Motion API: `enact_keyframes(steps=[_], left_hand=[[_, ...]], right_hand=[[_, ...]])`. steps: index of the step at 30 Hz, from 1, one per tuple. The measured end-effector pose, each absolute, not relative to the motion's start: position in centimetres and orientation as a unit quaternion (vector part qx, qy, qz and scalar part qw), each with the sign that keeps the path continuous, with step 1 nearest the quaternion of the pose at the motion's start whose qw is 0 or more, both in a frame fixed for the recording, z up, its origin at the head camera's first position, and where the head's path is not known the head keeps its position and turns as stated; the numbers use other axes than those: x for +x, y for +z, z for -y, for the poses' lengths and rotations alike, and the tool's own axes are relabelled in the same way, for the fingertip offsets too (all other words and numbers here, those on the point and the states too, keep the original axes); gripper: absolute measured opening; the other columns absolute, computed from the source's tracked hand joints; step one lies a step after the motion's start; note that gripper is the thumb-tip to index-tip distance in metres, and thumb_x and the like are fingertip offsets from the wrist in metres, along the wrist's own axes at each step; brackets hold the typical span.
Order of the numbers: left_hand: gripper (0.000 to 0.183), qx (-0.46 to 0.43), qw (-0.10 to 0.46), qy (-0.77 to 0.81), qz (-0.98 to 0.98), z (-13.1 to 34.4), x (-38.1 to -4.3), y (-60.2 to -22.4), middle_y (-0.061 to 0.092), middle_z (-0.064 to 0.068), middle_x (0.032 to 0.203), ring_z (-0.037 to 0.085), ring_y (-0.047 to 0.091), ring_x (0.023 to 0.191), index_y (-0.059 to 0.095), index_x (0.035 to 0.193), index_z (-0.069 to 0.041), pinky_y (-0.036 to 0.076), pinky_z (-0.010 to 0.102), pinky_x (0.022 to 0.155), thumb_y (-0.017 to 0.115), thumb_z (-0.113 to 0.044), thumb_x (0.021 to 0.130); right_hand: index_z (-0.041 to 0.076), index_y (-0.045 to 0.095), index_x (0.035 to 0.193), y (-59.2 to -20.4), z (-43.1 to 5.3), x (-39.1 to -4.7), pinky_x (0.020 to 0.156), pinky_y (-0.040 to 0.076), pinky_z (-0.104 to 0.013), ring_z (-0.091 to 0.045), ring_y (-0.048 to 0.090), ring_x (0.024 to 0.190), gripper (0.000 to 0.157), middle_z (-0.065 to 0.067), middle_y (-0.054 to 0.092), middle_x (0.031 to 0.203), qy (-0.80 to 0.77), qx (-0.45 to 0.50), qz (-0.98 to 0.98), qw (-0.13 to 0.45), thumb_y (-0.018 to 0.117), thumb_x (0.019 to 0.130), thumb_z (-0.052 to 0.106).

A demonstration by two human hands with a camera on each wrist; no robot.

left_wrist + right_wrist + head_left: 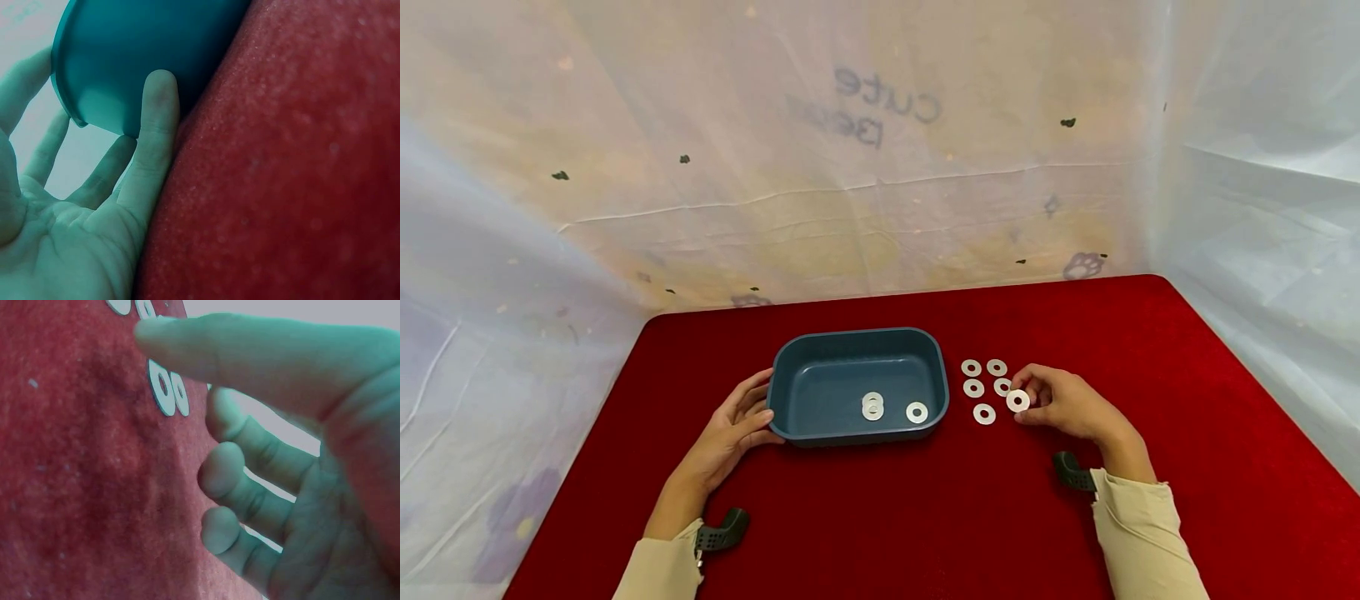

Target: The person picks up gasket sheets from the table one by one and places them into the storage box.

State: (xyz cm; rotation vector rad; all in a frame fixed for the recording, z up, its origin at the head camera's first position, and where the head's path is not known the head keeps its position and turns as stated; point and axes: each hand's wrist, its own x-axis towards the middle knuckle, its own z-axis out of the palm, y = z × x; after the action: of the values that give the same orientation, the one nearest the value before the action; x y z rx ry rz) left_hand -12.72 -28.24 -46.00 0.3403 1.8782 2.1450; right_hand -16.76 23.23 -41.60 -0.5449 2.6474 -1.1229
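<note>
A dark blue rectangular tub [857, 429] stands on the red surface, with several flat metal washers [917, 412] lying on its floor. At the tub's left end my left hand [733, 425] rests against the outside wall. Its fingers are spread along the wall and the thumb touches near the rim, as the left wrist view [81, 231] also shows. My right hand [1067, 404] pinches one washer [1018, 407] between thumb and fingertips, right of the tub. In the right wrist view the thumb [250, 362] hides that grip, and the other fingers are curled.
Several loose washers [973, 388] lie between the tub and my right hand, one [1002, 387] close to its fingertips. The red tabletop [910, 517] extends in front of the tub. Pale hanging sheeting [880, 217] surrounds the back and sides.
</note>
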Motion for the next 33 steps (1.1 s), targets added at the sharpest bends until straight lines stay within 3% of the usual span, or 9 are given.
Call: enact_keyframes(steps=[11, 33], left_hand=[[0.062, 0.112, 0.133, 0.740, -0.649, 28.34, -12.63, -45.94, 0.036, 0.007, 0.151, 0.014, 0.059, 0.120, 0.022, 0.159, -0.017, 0.060, 0.037, 0.085, 0.047, -0.003, 0.104], [0.062, 0.096, 0.135, 0.739, -0.653, 28.22, -12.72, -46.09, 0.029, 0.015, 0.156, 0.014, 0.059, 0.120, 0.022, 0.158, -0.018, 0.059, 0.036, 0.085, 0.048, -0.005, 0.104]], right_hand=[[0.012, 0.064, 0.102, -41.26, -23.04, -16.86, 0.058, 0.041, -0.023, -0.008, 0.047, 0.066, 0.032, -0.004, 0.054, 0.080, -0.381, -0.176, -0.904, 0.082, 0.085, 0.079, 0.020], [0.015, 0.065, 0.105, -40.92, -22.74, -16.80, 0.059, 0.042, -0.023, -0.009, 0.047, 0.066, 0.032, -0.003, 0.054, 0.081, -0.388, -0.160, -0.905, 0.061, 0.084, 0.080, 0.020]])
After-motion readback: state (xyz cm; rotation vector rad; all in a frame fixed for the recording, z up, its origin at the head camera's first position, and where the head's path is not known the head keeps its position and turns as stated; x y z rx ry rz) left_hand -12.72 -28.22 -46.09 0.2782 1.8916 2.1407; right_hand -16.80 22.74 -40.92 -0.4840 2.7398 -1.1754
